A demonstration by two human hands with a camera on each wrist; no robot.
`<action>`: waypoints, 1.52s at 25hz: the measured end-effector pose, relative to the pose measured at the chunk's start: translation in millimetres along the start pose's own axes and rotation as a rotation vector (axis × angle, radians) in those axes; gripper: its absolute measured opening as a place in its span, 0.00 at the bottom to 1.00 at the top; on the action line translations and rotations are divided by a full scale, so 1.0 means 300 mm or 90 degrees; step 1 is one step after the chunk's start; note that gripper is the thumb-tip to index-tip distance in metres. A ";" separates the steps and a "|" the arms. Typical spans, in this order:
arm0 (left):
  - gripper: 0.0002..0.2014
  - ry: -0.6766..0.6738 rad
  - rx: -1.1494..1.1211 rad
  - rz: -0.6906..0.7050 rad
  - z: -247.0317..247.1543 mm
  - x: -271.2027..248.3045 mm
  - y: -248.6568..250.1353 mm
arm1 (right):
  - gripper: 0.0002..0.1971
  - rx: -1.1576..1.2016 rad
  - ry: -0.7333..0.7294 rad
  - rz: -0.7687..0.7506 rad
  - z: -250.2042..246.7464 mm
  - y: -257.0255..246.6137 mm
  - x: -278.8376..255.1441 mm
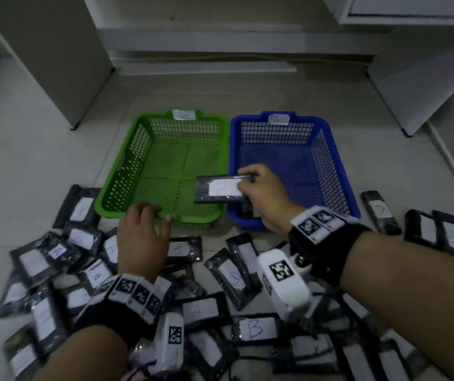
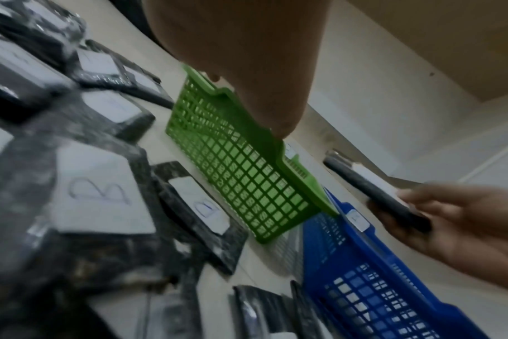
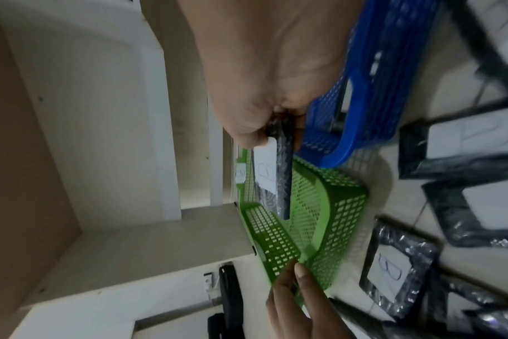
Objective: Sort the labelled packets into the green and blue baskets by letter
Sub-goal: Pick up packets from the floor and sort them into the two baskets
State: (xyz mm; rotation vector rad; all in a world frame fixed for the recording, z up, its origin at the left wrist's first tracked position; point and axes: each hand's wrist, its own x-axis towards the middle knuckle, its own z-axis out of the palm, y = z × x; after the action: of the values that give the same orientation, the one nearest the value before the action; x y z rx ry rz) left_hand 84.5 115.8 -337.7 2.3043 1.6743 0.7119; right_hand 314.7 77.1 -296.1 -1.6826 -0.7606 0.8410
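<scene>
Black packets (image 1: 253, 327) with white lettered labels are lying scattered on the floor nearest the person. Beyond them, the left hand (image 1: 142, 237) is hovering with relaxed fingers at the green basket's (image 1: 116, 188) near rim, while the right hand (image 1: 264, 196) is pinching a black B-labelled packet (image 1: 220, 189) over that basket's right corner. The blue basket (image 1: 330, 166) is sitting beside it; both baskets' far tags are too blurred to read.

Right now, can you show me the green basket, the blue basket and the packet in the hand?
green basket (image 1: 127, 171): head view, left wall.
blue basket (image 1: 330, 166): head view, right wall.
packet (image 1: 221, 188): head view, white label.
</scene>
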 end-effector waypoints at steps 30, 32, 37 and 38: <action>0.10 -0.407 -0.045 0.037 -0.014 -0.023 -0.090 | 0.22 -0.690 -0.460 -0.091 0.106 0.124 -0.208; 0.09 -0.403 -0.110 0.016 -0.087 -0.006 -0.079 | 0.17 -0.635 -0.485 -0.076 0.090 0.065 -0.199; 0.14 -0.255 -0.318 -0.058 -0.225 0.081 -0.079 | 0.15 -0.391 -0.395 -0.064 0.059 -0.117 -0.146; 0.14 -0.202 -0.339 -0.078 -0.228 0.101 -0.085 | 0.15 -0.285 -0.359 -0.033 0.066 -0.151 -0.129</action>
State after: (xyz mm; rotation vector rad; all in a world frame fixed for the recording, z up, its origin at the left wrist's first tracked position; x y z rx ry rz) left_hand 36.7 145.0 -281.8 1.8142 1.2801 0.6303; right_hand 273.7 66.6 -249.8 -1.8115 -1.4577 1.1924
